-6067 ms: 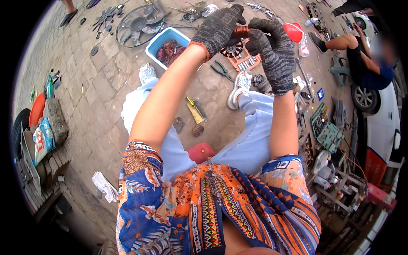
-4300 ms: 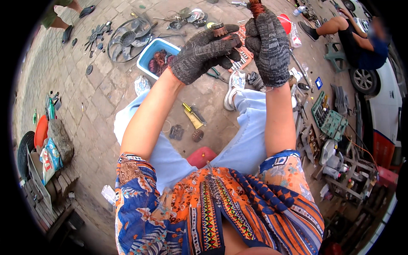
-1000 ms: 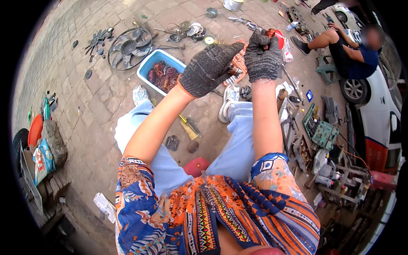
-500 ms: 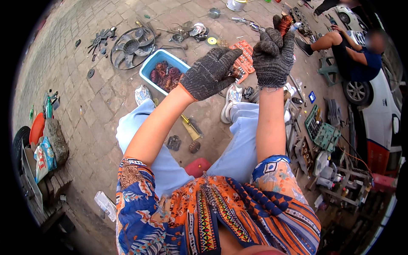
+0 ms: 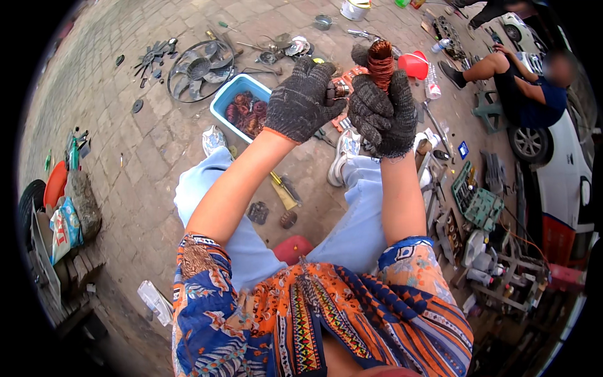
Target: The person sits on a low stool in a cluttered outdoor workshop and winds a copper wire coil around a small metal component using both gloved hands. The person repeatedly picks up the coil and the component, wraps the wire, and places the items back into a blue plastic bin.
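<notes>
Both of my hands wear dark grey knitted gloves and are raised in front of me above my knees. My left hand [image 5: 301,100] is closed round a small cylindrical metal part [image 5: 340,90], whose shiny, coppery end sticks out past the fingers toward the right hand. In my right hand [image 5: 383,116], fingers curled, is a bundle of reddish copper wire [image 5: 380,68] standing up above the fist. The gloves hide the lower part of the bundle and most of the metal part. Left of the hands, a blue tub [image 5: 220,100] holds several copper wire coils [image 5: 246,114].
Beyond the tub lie a fan in a round frame [image 5: 200,68] and motor parts. An orange socket tray [image 5: 352,75] and a red bucket [image 5: 413,65] stand past my hands. A green tool case [image 5: 480,204] and scattered tools lie right; a person [image 5: 534,85] sits near a parked car.
My right hand has come down and nearer, bringing the copper wire bundle upright into clearer view. The left hand has tilted upward with the metal part. The red bucket now shows.
</notes>
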`<control>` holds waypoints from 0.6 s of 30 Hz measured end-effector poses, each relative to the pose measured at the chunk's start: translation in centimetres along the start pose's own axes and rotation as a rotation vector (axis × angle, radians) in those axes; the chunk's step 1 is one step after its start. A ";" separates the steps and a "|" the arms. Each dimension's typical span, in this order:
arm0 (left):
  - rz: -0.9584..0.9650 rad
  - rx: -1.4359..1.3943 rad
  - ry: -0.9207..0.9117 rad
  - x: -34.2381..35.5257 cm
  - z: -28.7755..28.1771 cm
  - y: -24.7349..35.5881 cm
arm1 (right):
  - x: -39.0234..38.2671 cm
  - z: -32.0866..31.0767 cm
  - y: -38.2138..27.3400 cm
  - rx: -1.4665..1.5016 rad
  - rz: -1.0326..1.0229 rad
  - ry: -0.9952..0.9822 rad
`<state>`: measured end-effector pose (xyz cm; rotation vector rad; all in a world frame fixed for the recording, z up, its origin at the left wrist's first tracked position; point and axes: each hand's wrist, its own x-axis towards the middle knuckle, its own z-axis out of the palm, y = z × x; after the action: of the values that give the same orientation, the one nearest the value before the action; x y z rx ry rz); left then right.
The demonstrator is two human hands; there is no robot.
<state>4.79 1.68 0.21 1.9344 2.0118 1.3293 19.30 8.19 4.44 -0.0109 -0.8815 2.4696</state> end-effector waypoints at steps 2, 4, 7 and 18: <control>0.030 0.028 0.079 0.1 0.5 -1.1 | -0.6 0.3 0.5 -0.360 0.039 0.074; 0.040 0.022 0.091 0.5 -0.3 -1.0 | -0.6 1.1 0.2 -0.256 0.038 0.052; 0.050 0.009 0.193 0.8 -0.7 -1.5 | -0.7 0.6 -0.9 -0.218 -0.005 0.092; 0.144 0.019 0.290 2.0 -2.8 -2.7 | -0.2 0.4 0.0 -0.430 0.369 0.472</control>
<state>0.61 2.32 1.38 2.0313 2.0403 1.7206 19.39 7.87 4.68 -0.9375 -1.2476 2.3740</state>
